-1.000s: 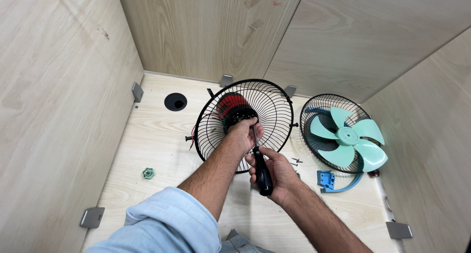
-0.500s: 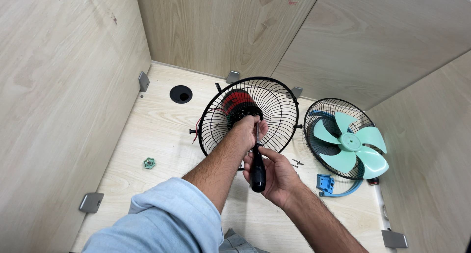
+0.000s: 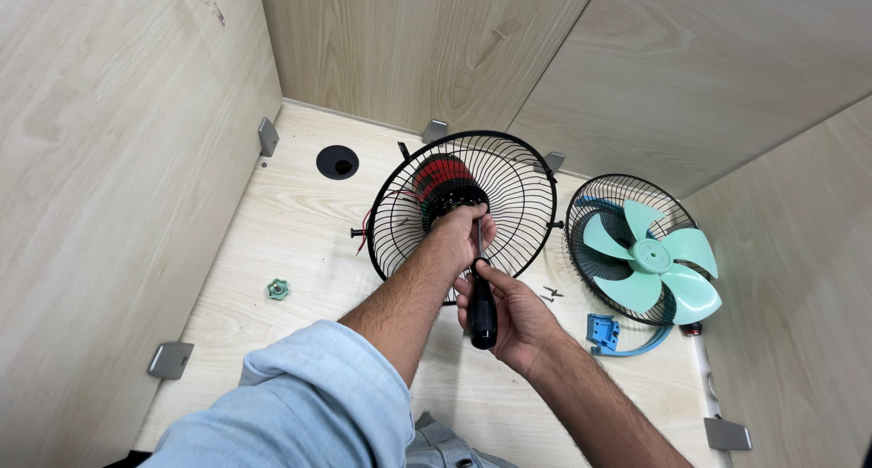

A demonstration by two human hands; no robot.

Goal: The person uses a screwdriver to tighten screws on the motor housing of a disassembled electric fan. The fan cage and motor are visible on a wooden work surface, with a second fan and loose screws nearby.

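The person's left hand (image 3: 463, 227) is closed around the hub at the centre of the black wire fan guard (image 3: 463, 205), steadying it against the red-wound motor (image 3: 440, 182) behind the mesh. The right hand (image 3: 509, 309) grips the black handle of a screwdriver (image 3: 481, 295), whose thin shaft runs up to the hub beside the left fingers.

To do this step well, it seems best to keep the shaft in line with the fastener, press firmly so the tip does not slip, and let the left hand stop the guard from turning.

The guard stands tilted on a pale wooden tabletop (image 3: 300, 241). Just right of the guard lies a second wire guard (image 3: 627, 250) holding a mint-green fan blade (image 3: 649, 255). Near the guard's lower right edge are small loose screws (image 3: 549, 294), with a blue plastic part (image 3: 602, 330) beyond them. Left of the guard sits a small green nut (image 3: 278, 289); a round cable hole (image 3: 337, 162) lies up and left. Light wood panels (image 3: 118, 159) wall the surface, fixed with grey corner brackets (image 3: 171, 359).
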